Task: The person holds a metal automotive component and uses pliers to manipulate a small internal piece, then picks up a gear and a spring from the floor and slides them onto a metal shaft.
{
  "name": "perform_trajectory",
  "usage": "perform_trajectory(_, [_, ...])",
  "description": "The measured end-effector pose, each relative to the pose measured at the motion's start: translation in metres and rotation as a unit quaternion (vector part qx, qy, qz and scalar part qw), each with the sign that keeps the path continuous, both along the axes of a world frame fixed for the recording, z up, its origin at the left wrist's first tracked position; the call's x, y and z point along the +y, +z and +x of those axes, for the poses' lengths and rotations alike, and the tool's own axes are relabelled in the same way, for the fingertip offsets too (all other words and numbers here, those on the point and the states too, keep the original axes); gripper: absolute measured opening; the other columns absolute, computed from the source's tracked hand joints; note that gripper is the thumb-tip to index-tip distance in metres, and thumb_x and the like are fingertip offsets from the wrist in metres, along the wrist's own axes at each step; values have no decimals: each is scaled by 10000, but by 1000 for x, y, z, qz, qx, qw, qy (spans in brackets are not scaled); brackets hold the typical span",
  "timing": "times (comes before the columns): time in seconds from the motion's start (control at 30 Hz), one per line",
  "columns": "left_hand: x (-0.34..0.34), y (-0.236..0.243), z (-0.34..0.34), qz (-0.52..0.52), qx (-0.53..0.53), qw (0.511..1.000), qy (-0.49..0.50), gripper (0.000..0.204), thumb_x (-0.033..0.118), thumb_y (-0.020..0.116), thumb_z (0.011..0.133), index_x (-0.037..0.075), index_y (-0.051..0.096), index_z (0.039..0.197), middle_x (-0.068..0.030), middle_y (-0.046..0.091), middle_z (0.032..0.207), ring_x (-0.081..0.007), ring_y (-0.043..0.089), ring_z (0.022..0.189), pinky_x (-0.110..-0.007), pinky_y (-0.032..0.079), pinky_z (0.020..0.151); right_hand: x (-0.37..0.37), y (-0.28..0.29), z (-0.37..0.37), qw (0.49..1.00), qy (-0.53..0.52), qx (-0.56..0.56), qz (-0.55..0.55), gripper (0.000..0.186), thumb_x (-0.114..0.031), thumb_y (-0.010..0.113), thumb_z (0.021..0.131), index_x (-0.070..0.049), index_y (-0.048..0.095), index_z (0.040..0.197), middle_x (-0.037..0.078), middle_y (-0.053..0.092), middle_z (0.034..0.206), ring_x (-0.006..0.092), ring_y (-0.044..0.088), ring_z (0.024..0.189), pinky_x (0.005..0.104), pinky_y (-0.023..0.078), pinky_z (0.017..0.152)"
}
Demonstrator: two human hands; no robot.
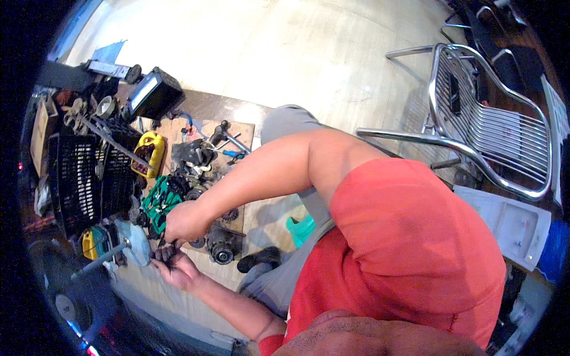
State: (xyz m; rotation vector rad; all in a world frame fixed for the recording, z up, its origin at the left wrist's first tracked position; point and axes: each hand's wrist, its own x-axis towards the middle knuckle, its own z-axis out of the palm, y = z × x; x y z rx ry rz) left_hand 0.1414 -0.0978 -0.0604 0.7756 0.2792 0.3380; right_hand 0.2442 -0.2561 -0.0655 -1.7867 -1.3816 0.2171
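My right hand (pixel 187 223) is closed, with its knuckles up, beside a green cloth (pixel 162 199). Whatever lies in its grip is hidden by the fingers. Just below it, my left hand (pixel 180 272) is turned palm up with its fingers curled. At its fingertips is a small dark shape that I cannot make out. Both hands are close together, next to a pale blue rounded piece (pixel 136 242) on a grey rod. A greasy round motor-like part (pixel 222 251) stands near my right wrist, and a toothed gear (pixel 230 215) lies under my forearm.
A hammer (pixel 228 132), a blue-handled screwdriver (pixel 233 153) and dark metal parts lie on a brown board (pixel 249 132). Beyond stand a cut yellow container (pixel 148 155), black crates (pixel 74 178) and a black battery-like box (pixel 155 94). A metal chair (pixel 457 127) is at right.
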Motion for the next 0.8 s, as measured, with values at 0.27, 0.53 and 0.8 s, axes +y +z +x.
perform_trajectory(0.27, [-29,22,-8,124,51,989,-66,133,145,539,930,26,509,982,-8,473,780,-96,408,655,-246,340,591,-12,3,17,984,106,-126,-65,208,-284,570,828,-100,668,821,147,658,803,362,622,765,486,479,627])
perform_trajectory(0.53, [-26,12,-5,299,185,917,-187,97,56,545,898,-32,557,938,-75,603,850,-157,578,728,-286,485,692,-19,11,27,948,116,-211,-209,152,-170,617,762,-58,698,825,149,677,839,336,649,810,456,517,653])
perform_trajectory(0.8, [-52,3,2,446,264,822,-237,240,103,567,885,-72,588,1048,-89,635,940,-156,585,796,-289,482,738,-17,9,25,951,55,-213,-218,136,-154,651,705,-50,706,772,126,689,812,309,665,768,438,531,611])
